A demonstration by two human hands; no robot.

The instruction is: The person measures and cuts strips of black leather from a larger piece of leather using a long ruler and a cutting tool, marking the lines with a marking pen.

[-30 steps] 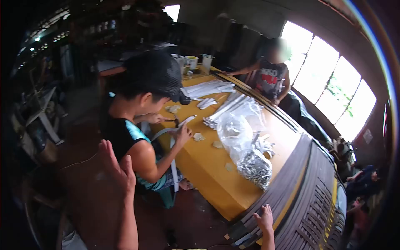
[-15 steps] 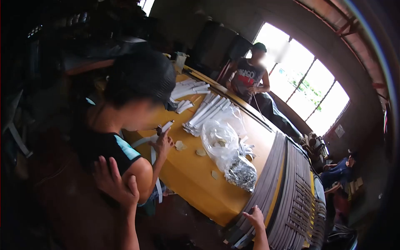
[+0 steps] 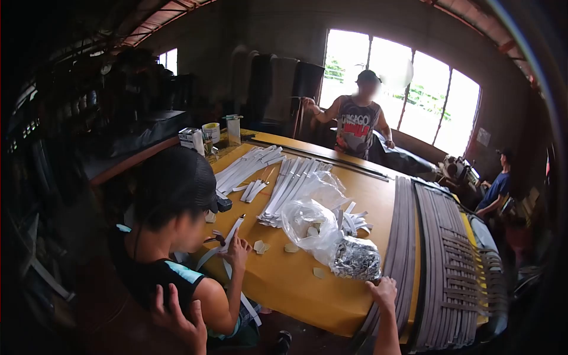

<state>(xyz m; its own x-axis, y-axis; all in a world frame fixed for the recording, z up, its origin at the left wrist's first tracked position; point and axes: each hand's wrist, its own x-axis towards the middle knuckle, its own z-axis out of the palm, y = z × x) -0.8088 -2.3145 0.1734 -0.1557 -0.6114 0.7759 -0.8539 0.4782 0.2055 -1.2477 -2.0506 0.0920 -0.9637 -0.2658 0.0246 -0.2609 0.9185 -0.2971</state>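
My left hand, fingers spread, rests against the upper arm and back of a seated person in a black cap and sleeveless top. That person holds a white strip over the yellow table. My right hand is at the table's near edge with its thumb apart, holding nothing visible. It lies beside long brown strips and just below a shiny silver bundle. Next to the bundle sits a clear plastic bag with pale pieces inside.
Piles of white strips lie mid-table, with woven brown strips at the right. A standing person is across the table; another in blue is at far right. A white tub and box stand at the back left.
The view has turned and levelled. My right hand has come down at the table edge near the silver bundle. The person across has raised an arm out to the side; the far-right person is more upright.
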